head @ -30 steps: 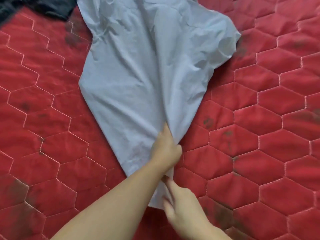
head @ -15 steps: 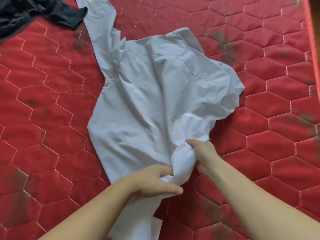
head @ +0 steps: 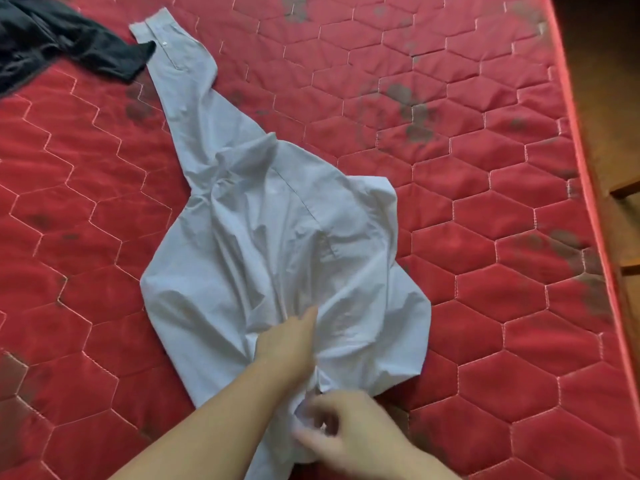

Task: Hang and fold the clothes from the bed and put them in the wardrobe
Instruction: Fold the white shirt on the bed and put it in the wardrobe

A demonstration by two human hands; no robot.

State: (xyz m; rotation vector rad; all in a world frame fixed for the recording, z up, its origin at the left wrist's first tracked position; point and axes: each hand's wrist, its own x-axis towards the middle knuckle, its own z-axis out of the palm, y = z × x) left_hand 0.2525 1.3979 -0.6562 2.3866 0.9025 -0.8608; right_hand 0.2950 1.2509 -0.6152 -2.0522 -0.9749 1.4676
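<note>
Item: pale blue shirt, lying crumpled on the red quilted mattress, body bunched toward the near edge, one long sleeve stretched away to the far left, its cuff touching a black garment at the top-left corner

Left hand: laid on the lower body of the shirt, fingers pointing away; whether they press flat or pinch a fold cannot be told, as cloth bunches under the palm

Right hand: fingers curled, pinching gathered fabric at the near hem

Risks, as judged: the cloth is gathered to one point between the hands, so a pull from there would likely drag wrinkles into the body rather than spread it; the second sleeve is hidden, probably tucked beneath, and could get trapped in any fold; the far cuff may snag the black garment and tow it along; dark marks on the mattress could soil the pale fabric

Change from the earlier frames: the right hand has left the side bunch for the hem; the left has shifted up the body; the view now takes in the whole sleeve and the bed's right edge
</note>
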